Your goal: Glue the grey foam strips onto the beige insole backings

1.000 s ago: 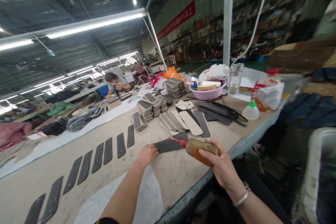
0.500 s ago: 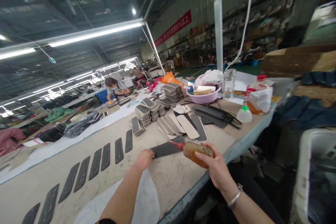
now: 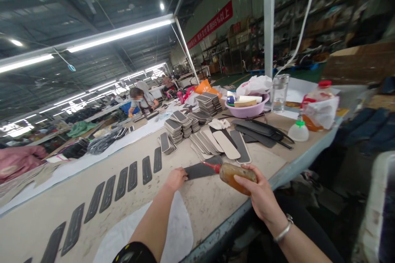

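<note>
Head view: the right hand (image 3: 261, 193) is wrapped around a bottle (image 3: 236, 177) of amber liquid, tipped nearly on its side, its red nozzle (image 3: 212, 167) pointing over the near dark strip (image 3: 197, 171); whether the tip touches it is hard to tell. That strip lies flat on the table (image 3: 148, 203), and the left hand (image 3: 176, 178) has its fingertips at the strip's left end, though whether they pinch or only press cannot be told. Left of the strip runs a spaced row of dark pieces (image 3: 132, 176). Just beyond the strip lie overlapping beige pieces (image 3: 205, 143); farther past it sits a lilac basin (image 3: 247, 110).
</note>
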The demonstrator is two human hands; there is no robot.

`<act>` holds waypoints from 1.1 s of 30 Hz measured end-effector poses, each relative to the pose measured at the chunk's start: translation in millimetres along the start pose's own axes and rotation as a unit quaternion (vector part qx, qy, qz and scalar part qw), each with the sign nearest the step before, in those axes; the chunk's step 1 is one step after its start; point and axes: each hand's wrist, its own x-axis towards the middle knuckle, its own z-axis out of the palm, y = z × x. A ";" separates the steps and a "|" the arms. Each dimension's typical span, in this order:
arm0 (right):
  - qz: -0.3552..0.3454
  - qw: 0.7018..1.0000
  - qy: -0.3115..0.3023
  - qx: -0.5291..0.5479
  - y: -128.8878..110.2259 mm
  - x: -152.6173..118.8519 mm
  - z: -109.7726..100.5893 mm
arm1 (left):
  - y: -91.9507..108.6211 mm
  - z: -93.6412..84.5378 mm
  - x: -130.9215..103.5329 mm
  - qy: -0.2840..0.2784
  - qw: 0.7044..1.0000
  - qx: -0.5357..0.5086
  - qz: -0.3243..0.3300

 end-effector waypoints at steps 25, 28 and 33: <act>0.009 1.000 0.012 -0.017 2.0 3.0 2.0 | 25.1 -38.1 -58.7 0.073 0.987 0.140 -0.002; 0.012 1.000 0.007 -0.015 4.1 1.6 3.2 | 30.0 -35.0 -92.5 0.086 0.987 0.132 -0.010; 0.008 1.000 -0.011 -0.017 4.7 -4.1 5.0 | 60.1 -8.3 -145.9 0.111 0.990 0.083 -0.007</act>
